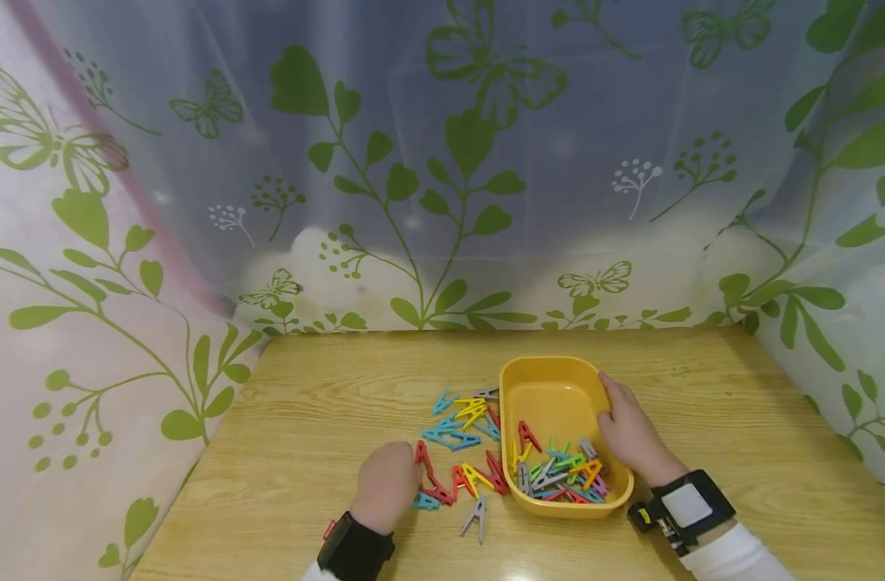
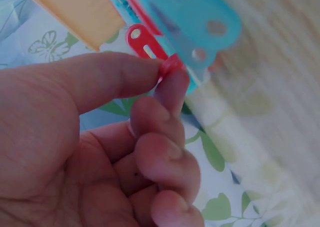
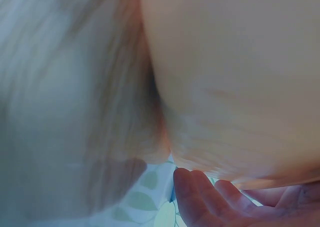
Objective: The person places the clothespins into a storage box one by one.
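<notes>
My left hand (image 1: 388, 484) pinches a red clothespin (image 1: 423, 458) between thumb and index finger, just above the table left of the basin. In the left wrist view, only a small part of that clothespin (image 2: 171, 63) shows at the fingertips. A yellow plastic basin (image 1: 513, 378) holds many mixed-colour clothespins (image 1: 558, 476) gathered in its near half. On its right side my right hand (image 1: 634, 432) grips the rim, thumb over the edge and fingers outside. The right wrist view shows mostly the basin's outer wall (image 3: 240, 87) and the fingers beside it.
Loose clothespins lie on the wooden table (image 1: 326, 387) left of the basin: blue ones (image 1: 465, 440), yellow ones (image 1: 473, 411), red ones (image 1: 496, 472) and a grey one (image 1: 474, 518) nearest me. A leaf-and-butterfly curtain (image 1: 442, 202) borders the table's back and sides.
</notes>
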The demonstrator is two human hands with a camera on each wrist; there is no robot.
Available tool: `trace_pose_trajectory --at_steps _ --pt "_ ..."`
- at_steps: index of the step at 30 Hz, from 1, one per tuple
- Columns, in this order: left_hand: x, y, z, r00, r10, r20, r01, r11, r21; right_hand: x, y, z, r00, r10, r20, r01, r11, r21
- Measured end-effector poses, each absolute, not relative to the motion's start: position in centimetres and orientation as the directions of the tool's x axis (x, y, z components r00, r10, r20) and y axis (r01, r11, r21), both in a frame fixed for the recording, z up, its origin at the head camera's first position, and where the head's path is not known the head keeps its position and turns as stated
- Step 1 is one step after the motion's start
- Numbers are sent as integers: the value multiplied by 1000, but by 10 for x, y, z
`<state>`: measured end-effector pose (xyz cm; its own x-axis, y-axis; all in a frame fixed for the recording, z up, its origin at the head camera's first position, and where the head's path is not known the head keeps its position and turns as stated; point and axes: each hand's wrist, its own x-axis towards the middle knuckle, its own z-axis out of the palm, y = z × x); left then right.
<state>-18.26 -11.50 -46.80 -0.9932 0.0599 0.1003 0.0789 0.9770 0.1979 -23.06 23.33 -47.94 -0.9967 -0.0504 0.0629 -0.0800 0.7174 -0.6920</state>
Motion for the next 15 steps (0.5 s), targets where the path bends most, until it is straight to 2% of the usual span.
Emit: trace_pose_trajectory --at_steps 9,15 --pt "-183 -108 -448 -950 147 275 221 940 262 -230 234 -479 -995 -53 80 -94 714 -694" --pt "-183 -81 -433 -926 242 291 324 904 279 -230 233 -478 -995 -56 80 -95 712 -695"
